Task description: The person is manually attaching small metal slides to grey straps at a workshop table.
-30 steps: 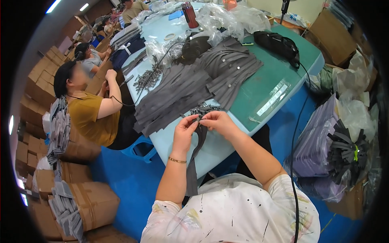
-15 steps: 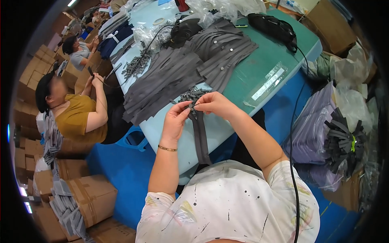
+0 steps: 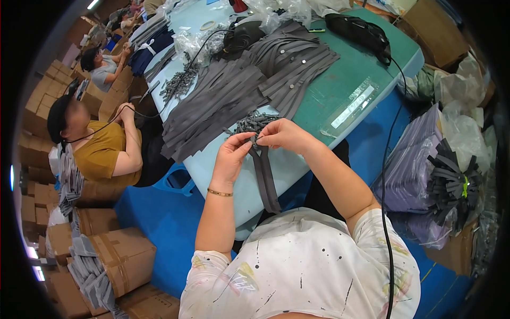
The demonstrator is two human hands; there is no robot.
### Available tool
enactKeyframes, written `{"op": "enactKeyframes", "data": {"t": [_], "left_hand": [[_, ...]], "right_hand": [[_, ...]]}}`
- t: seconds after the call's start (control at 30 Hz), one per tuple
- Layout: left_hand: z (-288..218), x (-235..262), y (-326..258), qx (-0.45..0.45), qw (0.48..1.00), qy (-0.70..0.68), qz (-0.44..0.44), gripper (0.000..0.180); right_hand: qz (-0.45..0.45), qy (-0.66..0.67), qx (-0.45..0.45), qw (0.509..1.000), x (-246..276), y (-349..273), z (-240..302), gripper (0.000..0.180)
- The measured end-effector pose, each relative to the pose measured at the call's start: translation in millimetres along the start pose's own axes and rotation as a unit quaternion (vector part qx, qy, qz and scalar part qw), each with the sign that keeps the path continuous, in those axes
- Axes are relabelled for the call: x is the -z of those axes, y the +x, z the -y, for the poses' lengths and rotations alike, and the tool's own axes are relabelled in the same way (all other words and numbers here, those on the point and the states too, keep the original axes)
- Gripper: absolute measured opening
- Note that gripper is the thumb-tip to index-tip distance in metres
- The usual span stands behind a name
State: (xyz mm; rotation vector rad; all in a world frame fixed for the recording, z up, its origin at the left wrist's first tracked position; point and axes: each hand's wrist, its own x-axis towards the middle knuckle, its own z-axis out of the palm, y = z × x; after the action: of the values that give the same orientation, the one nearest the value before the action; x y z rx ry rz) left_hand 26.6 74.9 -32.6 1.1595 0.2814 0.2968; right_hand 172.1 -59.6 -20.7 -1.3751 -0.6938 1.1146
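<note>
Both hands meet above the near edge of the table, fingers pinched together. My left hand [image 3: 232, 154] pinches the upper end of a long dark grey zipper [image 3: 265, 181]. On its other side my right hand [image 3: 284, 134] grips the same end. The zipper's two tapes part just below my fingertips, and its lower end hangs over the table edge toward my lap. Whether a slider sits between the fingertips is too small to tell. Right behind my hands lies a heap of small dark metal pieces, seemingly zipper sliders [image 3: 249, 124].
Many loose grey zippers [image 3: 212, 101] cover the table's middle. Another slider heap [image 3: 180, 84] lies farther left, and a black bag [image 3: 358, 34] at the back right. A co-worker [image 3: 106, 154] sits at left. Wrapped bundles [image 3: 406, 165] stand at right; a black cable [image 3: 385, 234] hangs nearby.
My hands stay nearly in place, still pinching the zipper; its tapes look more spread below my fingers. The co-worker at left has lowered their hands.
</note>
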Motion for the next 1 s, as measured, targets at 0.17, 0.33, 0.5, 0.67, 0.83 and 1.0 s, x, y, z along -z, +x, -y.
{"op": "enactKeyframes", "data": {"t": [0.17,0.33,0.5,0.67,0.83,1.0], "left_hand": [[0,-4,-1,0.005,0.999,0.047,0.006,0.023],[-4,-6,-3,-0.020,0.987,0.160,0.026,0.021],[-4,-13,-3,-0.014,0.992,0.129,-0.006,0.026],[5,-19,-3,0.025,0.998,-0.021,-0.052,0.024],[9,-19,-5,0.075,0.991,-0.059,-0.091,0.015],[9,-18,-4,0.078,0.992,-0.005,-0.096,0.011]], "right_hand": [[0.008,-0.026,-0.009,1.000,3,-2,-2,0.016],[0.010,-0.037,-0.018,0.999,4,-4,-2,0.016],[-0.017,0.006,0.024,1.000,1,-2,-19,0.014],[-0.041,0.065,0.047,0.996,2,-5,-23,0.015],[-0.038,0.079,0.072,0.994,0,-7,-28,0.018],[-0.021,0.093,0.114,0.989,-2,-5,-33,0.025]]}}
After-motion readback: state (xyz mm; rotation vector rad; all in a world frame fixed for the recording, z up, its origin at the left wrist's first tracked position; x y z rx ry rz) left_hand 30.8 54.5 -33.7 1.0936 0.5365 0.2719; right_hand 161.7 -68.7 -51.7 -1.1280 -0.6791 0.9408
